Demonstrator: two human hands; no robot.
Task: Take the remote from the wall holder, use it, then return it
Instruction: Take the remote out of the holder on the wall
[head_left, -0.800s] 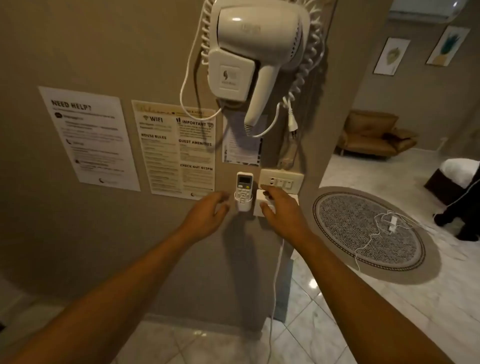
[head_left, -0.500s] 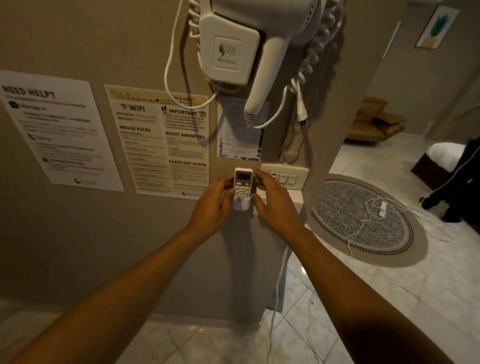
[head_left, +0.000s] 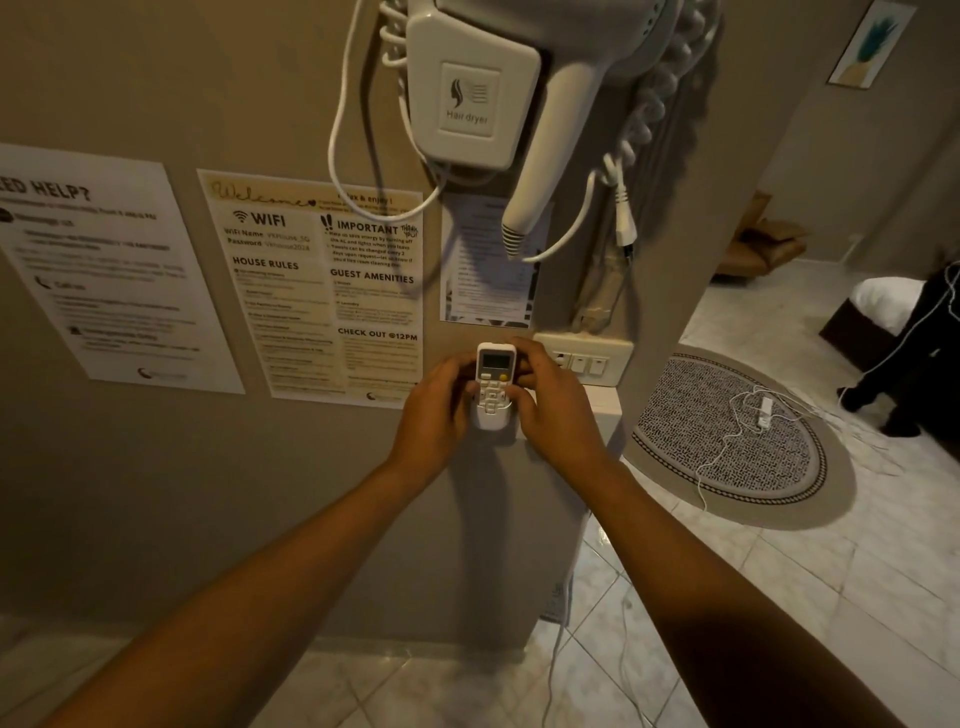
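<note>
The remote (head_left: 495, 378) sits upright in its wall holder (head_left: 491, 419), the left hand (head_left: 435, 410) and right hand (head_left: 551, 410) each pinching a side edge; it looks light, stiff, smooth plastic, best lifted straight up by those edges

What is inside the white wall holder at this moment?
The remote stands upright in the wall holder, its lower end hidden by the holder. Left hand and right hand flank it.

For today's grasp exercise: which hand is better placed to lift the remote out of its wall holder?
Right, probably. The right hand has fingers wrapped round the upper body of the remote, above the holder. The left hand only touches its left edge, lower down.
</note>
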